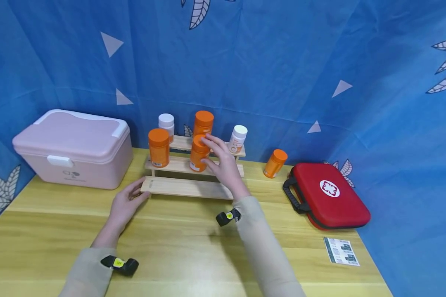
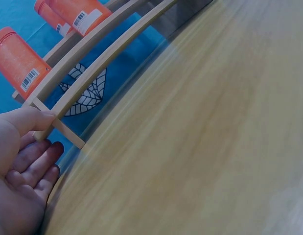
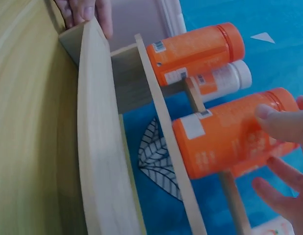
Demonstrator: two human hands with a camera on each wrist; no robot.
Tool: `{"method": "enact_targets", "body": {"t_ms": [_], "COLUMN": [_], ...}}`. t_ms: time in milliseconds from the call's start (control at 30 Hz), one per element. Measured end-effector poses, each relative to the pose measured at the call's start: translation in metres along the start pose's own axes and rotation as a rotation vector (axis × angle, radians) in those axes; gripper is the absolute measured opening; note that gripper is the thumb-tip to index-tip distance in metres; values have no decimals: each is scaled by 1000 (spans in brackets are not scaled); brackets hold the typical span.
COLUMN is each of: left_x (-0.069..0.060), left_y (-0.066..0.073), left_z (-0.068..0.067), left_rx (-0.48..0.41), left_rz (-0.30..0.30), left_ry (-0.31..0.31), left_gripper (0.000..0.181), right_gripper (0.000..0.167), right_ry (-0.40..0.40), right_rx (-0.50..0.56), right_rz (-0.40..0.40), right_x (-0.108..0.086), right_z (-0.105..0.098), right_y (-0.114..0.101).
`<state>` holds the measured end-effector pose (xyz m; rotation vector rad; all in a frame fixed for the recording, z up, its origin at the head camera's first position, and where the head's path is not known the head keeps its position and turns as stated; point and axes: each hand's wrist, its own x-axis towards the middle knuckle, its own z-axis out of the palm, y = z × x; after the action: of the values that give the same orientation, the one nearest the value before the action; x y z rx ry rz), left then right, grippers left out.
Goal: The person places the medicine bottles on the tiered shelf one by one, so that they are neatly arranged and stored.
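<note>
A three-tier wooden rack (image 1: 187, 187) stands on the table. My left hand (image 1: 126, 204) grips the left end of its lowest board, thumb on top and fingers below, as the left wrist view shows. My right hand (image 1: 226, 167) holds an orange bottle (image 1: 198, 160) upright on the middle tier, with the thumb at its side and a finger by the cap. Another orange bottle (image 1: 158, 152) stands at that tier's left. On the top tier are a white-capped bottle (image 1: 166, 122), an orange bottle (image 1: 203, 121), partly hidden, and a second white-capped bottle (image 1: 238, 139).
One orange bottle (image 1: 275, 164) stands on the table right of the rack. Farther right lie a red first-aid case (image 1: 330, 198) with a black handle and a printed card (image 1: 342, 251). A pink lidded box (image 1: 74, 148) sits at the left. Blue curtain (image 1: 275, 62) hangs behind.
</note>
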<state>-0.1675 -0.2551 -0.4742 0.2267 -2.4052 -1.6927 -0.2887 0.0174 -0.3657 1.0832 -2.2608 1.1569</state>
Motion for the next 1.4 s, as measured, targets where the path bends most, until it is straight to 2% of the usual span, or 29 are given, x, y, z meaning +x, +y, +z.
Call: {"method": "enact_targets", "body": {"t_ms": [133,267,400,600,800,900,1167,1400], "left_x": [0,-1,-1,-1,-2,-2,-2,-1], "left_y": [1,2,3,3,2,2,2,2], "left_z": [0,0,0,0,0,0,-1,-1], "left_rx": [1,3,6,16,-3,-6,10,4], "left_rz": [4,3,-5,-3,-11,-6,-23,-31], "left_ry": [-1,-2,-3,-3,-8,-6,-7,-7], "left_gripper": [64,63,63,64,64,64,65,66], "right_gripper": [59,50,39,33,32,35,42,41], "right_ry": [77,238,383,454,562,565,475,440], "right_rx": [-13,-37,-118,-275,-329,-341,-363,-379], "right_rz": [28,60,117,264,394,429,478,474], "right_x": [-7,-18,-33,-52,-67,-74,-81,-83], "right_z": [-13,-28,-45,-71,-94,-99,-98,-96], "right_y": [7,24,46,82,115,125,143,154]}}
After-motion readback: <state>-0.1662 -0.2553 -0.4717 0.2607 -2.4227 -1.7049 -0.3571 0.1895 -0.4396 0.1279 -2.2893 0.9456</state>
